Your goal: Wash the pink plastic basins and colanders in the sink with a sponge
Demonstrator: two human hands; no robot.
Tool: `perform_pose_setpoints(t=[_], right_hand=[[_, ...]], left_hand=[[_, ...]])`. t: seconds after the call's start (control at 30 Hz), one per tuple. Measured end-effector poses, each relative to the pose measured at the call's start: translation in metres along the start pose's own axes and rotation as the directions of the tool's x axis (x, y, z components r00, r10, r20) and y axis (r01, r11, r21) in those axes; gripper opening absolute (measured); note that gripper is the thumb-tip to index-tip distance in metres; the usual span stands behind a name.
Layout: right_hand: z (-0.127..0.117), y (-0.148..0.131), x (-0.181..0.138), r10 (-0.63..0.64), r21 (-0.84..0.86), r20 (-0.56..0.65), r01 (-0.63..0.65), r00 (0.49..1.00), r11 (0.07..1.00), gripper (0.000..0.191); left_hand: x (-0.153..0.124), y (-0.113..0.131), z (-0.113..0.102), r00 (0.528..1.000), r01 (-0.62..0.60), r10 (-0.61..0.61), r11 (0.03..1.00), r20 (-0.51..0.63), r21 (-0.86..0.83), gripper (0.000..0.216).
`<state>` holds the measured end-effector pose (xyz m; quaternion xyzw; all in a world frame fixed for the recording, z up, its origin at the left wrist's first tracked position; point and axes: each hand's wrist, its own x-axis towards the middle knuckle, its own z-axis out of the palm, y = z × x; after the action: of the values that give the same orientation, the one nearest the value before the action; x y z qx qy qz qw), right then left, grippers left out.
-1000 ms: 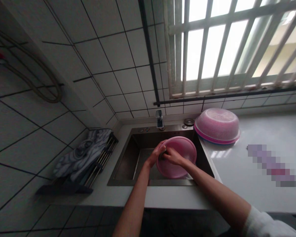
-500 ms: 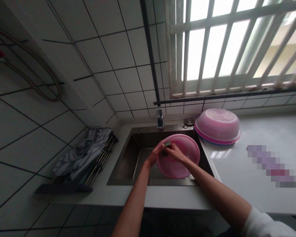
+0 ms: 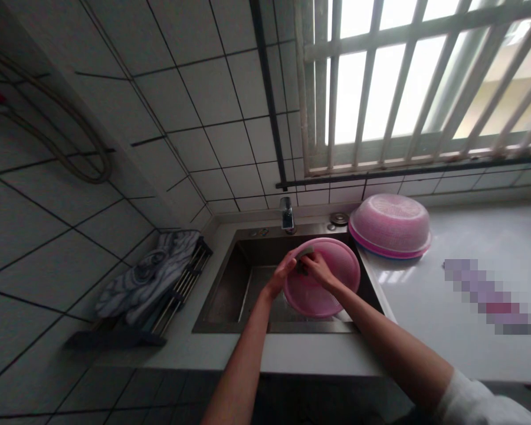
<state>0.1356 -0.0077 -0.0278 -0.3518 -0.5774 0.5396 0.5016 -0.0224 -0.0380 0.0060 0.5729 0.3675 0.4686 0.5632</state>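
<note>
A round pink plastic basket point(image 3: 344, 268), its wall finely perforated, is tilted inside the steel sink point(image 3: 223, 295). On its left rim my left hand point(image 3: 279, 276) is closed, with the thumb towards the inside. My right hand point(image 3: 319, 269) is bent over the same stretch of rim, gripping a flat grey-green scouring pad point(image 3: 305, 252) pressed against the edge. Both hands are close together, and the fingertips of the right one are partly hidden. Behind the basket stands a chrome faucet point(image 3: 287, 213); no running water shows from it.
Upside down on the right counter point(image 3: 425, 330) lies a stack of pink baskets point(image 3: 389, 224). A drain strainer point(image 3: 338, 219) sits behind the sink. To the left, a striped cloth point(image 3: 159, 268) lies on a folding rack point(image 3: 181, 289). A barred window point(image 3: 407, 88) is behind.
The basket has shifted slightly up and to the right. My right hand and the scouring pad have moved a little right along the rim, and the left hand has followed slightly.
</note>
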Motion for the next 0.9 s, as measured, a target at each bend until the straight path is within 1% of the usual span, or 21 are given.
perform_pose_setpoints(t=[0.03, 0.07, 0.13, 0.17, 0.2, 0.23, 0.3, 0.33, 0.37, 0.4, 0.43, 0.47, 0.53, 0.57, 0.6, 0.63, 0.73, 0.77, 0.8, 0.83, 0.9], right_hand=[[0.002, 0.002, -0.001, 0.006, -0.002, 0.054, -0.006, 0.999, 1.0, 0.025], [0.005, 0.003, -0.003, 0.012, -0.004, 0.137, -0.011, 0.991, 1.0, 0.024], [0.01, 0.005, -0.007, 0.02, -0.008, 0.308, -0.018, 0.951, 1.0, 0.023], [0.011, 0.005, -0.008, 0.02, -0.007, 0.346, -0.019, 0.938, 1.0, 0.023], [0.01, 0.004, -0.007, 0.017, -0.006, 0.337, -0.016, 0.941, 1.0, 0.023], [0.008, 0.003, -0.006, 0.011, -0.006, 0.286, -0.01, 0.958, 1.0, 0.023], [0.001, 0.001, -0.001, 0.0, -0.011, 0.126, 0.002, 0.992, 1.0, 0.022], [-0.002, 0.001, 0.001, -0.001, -0.016, 0.054, 0.002, 0.999, 1.0, 0.022], [-0.004, 0.002, 0.003, 0.0, -0.02, 0.014, 0.0, 1.0, 1.0, 0.023], [-0.004, 0.003, 0.003, 0.003, -0.023, 0.017, -0.002, 1.0, 1.0, 0.023], [-0.003, 0.004, 0.002, 0.004, -0.023, 0.053, -0.003, 0.999, 1.0, 0.024], [0.0, 0.005, 0.001, 0.002, -0.024, 0.116, 0.001, 0.993, 1.0, 0.025], [0.005, 0.007, -0.003, -0.014, -0.03, 0.262, 0.023, 0.965, 0.999, 0.026], [0.006, 0.006, -0.005, -0.024, -0.035, 0.305, 0.036, 0.952, 0.999, 0.026], [0.005, 0.005, -0.005, -0.033, -0.041, 0.31, 0.048, 0.95, 0.998, 0.026], [0.004, 0.004, -0.004, -0.039, -0.049, 0.281, 0.055, 0.959, 0.997, 0.025], [-0.001, -0.001, -0.001, -0.042, -0.07, 0.103, 0.049, 0.994, 0.996, 0.026], [-0.001, -0.002, 0.0, -0.042, -0.065, 0.073, 0.047, 0.996, 0.997, 0.027], [0.0, -0.002, -0.001, -0.041, -0.055, 0.076, 0.046, 0.996, 0.997, 0.027], [0.002, -0.002, -0.002, -0.041, -0.045, 0.11, 0.046, 0.993, 0.998, 0.027], [0.006, 0.0, -0.005, -0.038, -0.038, 0.231, 0.048, 0.972, 0.998, 0.025]], left_hand=[[0.0, 0.0, 0.0, 1.0, -0.002, 0.002, 1.0, -0.004, 0.004, 0.064], [0.0, -0.001, -0.001, 1.0, -0.007, 0.007, 1.0, -0.01, 0.011, 0.064], [0.001, -0.001, -0.003, 1.0, -0.013, 0.013, 1.0, -0.016, 0.017, 0.063], [0.001, -0.001, -0.003, 1.0, -0.01, 0.011, 1.0, -0.016, 0.015, 0.063], [0.001, -0.001, -0.003, 1.0, -0.003, 0.003, 1.0, -0.011, 0.011, 0.062], [0.001, -0.001, -0.003, 1.0, 0.004, -0.004, 1.0, -0.004, 0.006, 0.062], [0.001, -0.001, -0.002, 1.0, 0.006, -0.007, 1.0, 0.014, 0.003, 0.06], [0.001, -0.001, -0.001, 1.0, 0.002, -0.003, 1.0, 0.022, 0.008, 0.059], [0.001, -0.001, -0.001, 1.0, -0.002, 0.002, 1.0, 0.024, 0.014, 0.059], [0.0, -0.001, -0.001, 1.0, -0.005, 0.004, 1.0, 0.023, 0.022, 0.058], [0.0, 0.0, -0.001, 1.0, -0.006, 0.005, 0.999, 0.017, 0.033, 0.058], [0.0, 0.0, -0.002, 1.0, -0.006, 0.006, 0.999, 0.007, 0.044, 0.058], [0.0, 0.0, -0.002, 1.0, -0.008, 0.009, 0.998, -0.012, 0.057, 0.059], [0.001, 0.0, -0.002, 1.0, -0.009, 0.01, 0.998, -0.016, 0.059, 0.06], [0.001, 0.0, -0.002, 1.0, -0.008, 0.009, 0.998, -0.014, 0.056, 0.06], [0.001, 0.0, -0.002, 1.0, -0.006, 0.007, 0.999, -0.009, 0.051, 0.06], [0.002, 0.0, -0.001, 1.0, -0.007, 0.007, 0.999, 0.009, 0.041, 0.061], [0.002, 0.0, 0.0, 1.0, -0.007, 0.007, 0.999, 0.01, 0.04, 0.061], [0.002, 0.001, 0.0, 1.0, -0.006, 0.006, 0.999, 0.007, 0.041, 0.061], [0.002, 0.001, -0.001, 1.0, -0.004, 0.004, 0.999, 0.001, 0.044, 0.06], [0.001, 0.002, -0.001, 1.0, 0.0, 0.0, 0.999, -0.011, 0.051, 0.06]])
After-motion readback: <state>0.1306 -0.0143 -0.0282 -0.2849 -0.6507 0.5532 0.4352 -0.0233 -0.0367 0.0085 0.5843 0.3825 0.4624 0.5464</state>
